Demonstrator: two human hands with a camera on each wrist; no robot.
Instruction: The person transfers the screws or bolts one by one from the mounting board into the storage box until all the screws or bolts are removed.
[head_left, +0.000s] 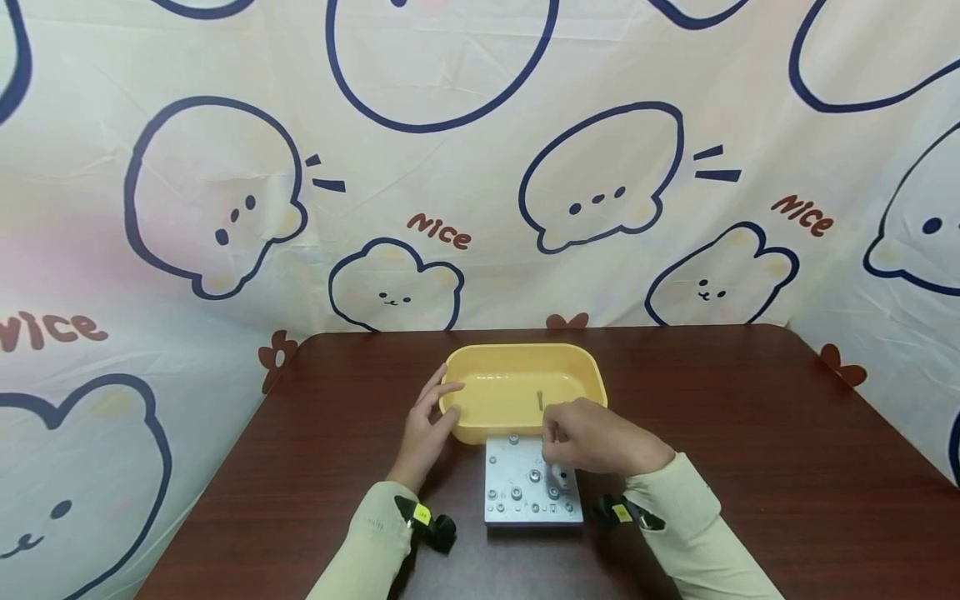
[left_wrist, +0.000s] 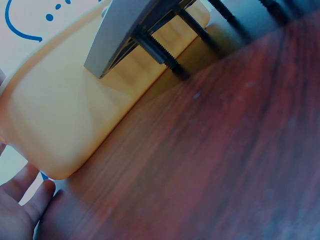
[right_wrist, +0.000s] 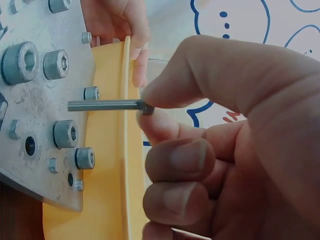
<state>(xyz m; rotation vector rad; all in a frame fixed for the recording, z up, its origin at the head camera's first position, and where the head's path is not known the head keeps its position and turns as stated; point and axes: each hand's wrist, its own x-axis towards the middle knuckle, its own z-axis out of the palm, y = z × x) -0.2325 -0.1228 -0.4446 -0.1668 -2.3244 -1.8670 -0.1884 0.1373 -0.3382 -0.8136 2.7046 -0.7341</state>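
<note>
Between thumb and index finger, my right hand point(head_left: 592, 435) pinches a thin metal bolt point(right_wrist: 107, 105) by its head. The bolt's plain shank points toward a silver metal plate point(head_left: 502, 479), close over its face. Socket-head bolts point(right_wrist: 66, 134) of several sizes sit in the plate, and open holes point(right_wrist: 30, 146) show among them. Threaded shanks point(left_wrist: 192, 22) stick out beneath it. At the left end of a yellow basin point(head_left: 468, 434), my left hand point(head_left: 425, 433) rests with extended fingers on the rim. One small brass-coloured screw point(head_left: 540, 400) lies inside the basin.
Everything stands on a dark brown wooden table point(head_left: 360, 417). The basin sits right behind the plate. A cream cloth point(head_left: 480, 183) with cartoon drawings hangs behind the table and along both sides. Dark wrist cameras point(head_left: 442, 533) are strapped on both sleeves.
</note>
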